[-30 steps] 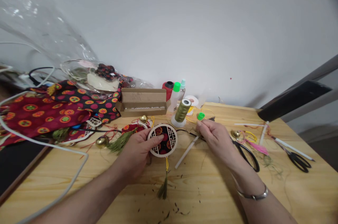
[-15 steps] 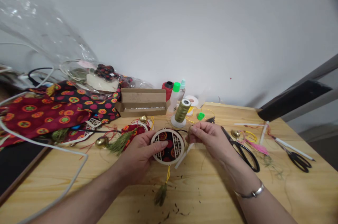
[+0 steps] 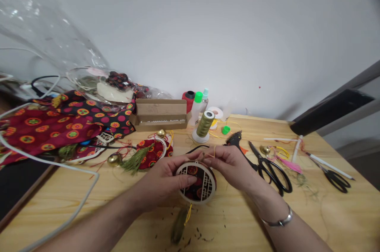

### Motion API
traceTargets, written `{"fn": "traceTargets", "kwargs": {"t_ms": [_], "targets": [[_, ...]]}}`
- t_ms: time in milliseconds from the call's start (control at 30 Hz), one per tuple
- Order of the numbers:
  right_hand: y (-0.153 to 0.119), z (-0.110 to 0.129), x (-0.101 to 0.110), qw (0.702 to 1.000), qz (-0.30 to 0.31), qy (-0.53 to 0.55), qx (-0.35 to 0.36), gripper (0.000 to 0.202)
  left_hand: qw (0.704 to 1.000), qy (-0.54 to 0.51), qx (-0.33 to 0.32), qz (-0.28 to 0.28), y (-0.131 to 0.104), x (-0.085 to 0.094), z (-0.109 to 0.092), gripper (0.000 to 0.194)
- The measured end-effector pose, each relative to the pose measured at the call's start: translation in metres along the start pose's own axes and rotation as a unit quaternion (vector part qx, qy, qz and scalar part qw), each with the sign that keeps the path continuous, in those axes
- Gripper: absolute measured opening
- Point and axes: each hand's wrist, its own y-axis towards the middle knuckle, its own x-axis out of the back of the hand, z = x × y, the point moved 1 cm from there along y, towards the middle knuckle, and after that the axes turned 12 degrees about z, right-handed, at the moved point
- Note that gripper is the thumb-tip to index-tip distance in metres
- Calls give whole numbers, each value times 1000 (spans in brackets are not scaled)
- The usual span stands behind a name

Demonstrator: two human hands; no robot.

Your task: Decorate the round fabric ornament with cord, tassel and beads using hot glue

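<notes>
My left hand [image 3: 168, 177] grips a round lattice-framed ornament [image 3: 196, 182] with dark floral fabric behind the wood, its thumb on the front face. A yellow cord [image 3: 189, 214] hangs from the ornament's lower rim and ends in a blurred olive tassel [image 3: 178, 226]. At the top rim, my right hand [image 3: 230, 165] is closed in a pinch, with a thin yellowish cord [image 3: 214, 151] at its fingers. Part of the ornament's upper right edge lies behind those fingers. Just beyond the right hand is a black glue gun [image 3: 234, 139] with an orange trigger.
Black scissors [image 3: 271, 169] lie right of my right hand, with a second pair [image 3: 335, 179] farther right. An olive thread spool [image 3: 205, 124], a green-capped bottle [image 3: 196, 109] and an open cardboard box [image 3: 162, 123] stand behind. Floral fabric [image 3: 50, 125] and a red pouch-like ornament [image 3: 152, 153] lie left.
The ornament has shifted slightly right and toward me. My right hand has moved left and down from beside it to its top rim, uncovering the glue gun. The tassel has swung.
</notes>
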Motion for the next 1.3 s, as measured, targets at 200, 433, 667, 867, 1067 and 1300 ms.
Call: {"fn": "traceTargets", "kwargs": {"t_ms": [200, 433, 667, 867, 1067, 1300], "targets": [[-1, 1, -1, 1000, 5, -23, 21, 17, 1000, 10, 13, 18, -1, 0, 3, 24], [2, -5, 3, 994, -73, -46, 64, 10, 1000, 9, 13, 12, 0, 1, 3, 28], [5, -8, -6, 992, -57, -88, 64, 15, 1000, -1, -3, 24, -1, 2, 5, 33], [6, -8, -5, 995, -66, -33, 69, 15, 1000, 8, 8, 1, 0, 3, 5, 26], [5, -8, -3, 993, -91, -3, 73, 17, 1000, 12, 13, 0, 0, 1, 4, 19], [4, -3, -4, 987, -103, 47, 111, 9, 1000, 17, 20, -8, 0, 1, 3, 19]]}}
